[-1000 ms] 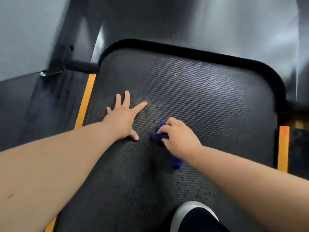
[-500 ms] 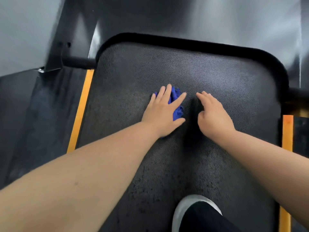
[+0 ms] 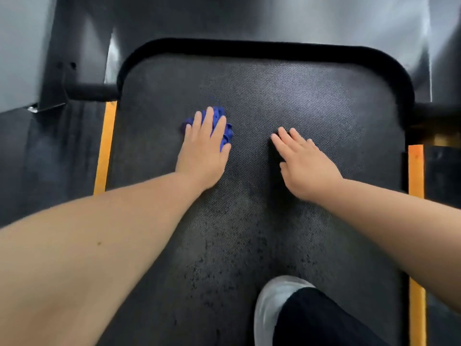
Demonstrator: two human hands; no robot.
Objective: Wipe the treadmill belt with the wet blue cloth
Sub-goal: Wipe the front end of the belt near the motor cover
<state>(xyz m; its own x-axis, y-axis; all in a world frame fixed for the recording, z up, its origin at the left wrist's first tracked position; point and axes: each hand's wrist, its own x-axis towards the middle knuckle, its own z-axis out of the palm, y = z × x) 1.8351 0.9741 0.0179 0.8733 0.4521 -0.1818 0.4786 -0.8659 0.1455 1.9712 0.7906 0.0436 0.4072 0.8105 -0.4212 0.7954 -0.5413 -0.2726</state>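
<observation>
2 hands on treadmill belt [image 3: 311, 101]. Left hand [image 3: 203, 148] at 10 o'clock of belt centre, fingers straight, pressing blue cloth [image 3: 227, 134] flat under palm; grip not clenched, nothing pinched. Right hand [image 3: 303, 161] at 2 o'clock, flat on belt, grip released, holding nothing.
Progress, judged: mid-wipe. Dark speckled patches at 6 o'clock near shoe [image 3: 274, 303]; damp or dirt, cannot tell. Far edge at 12 o'clock and both sides probably left.
Count: 1 cloth, 1 belt, 1 shoe, 2 orange side strips [image 3: 104, 146].
</observation>
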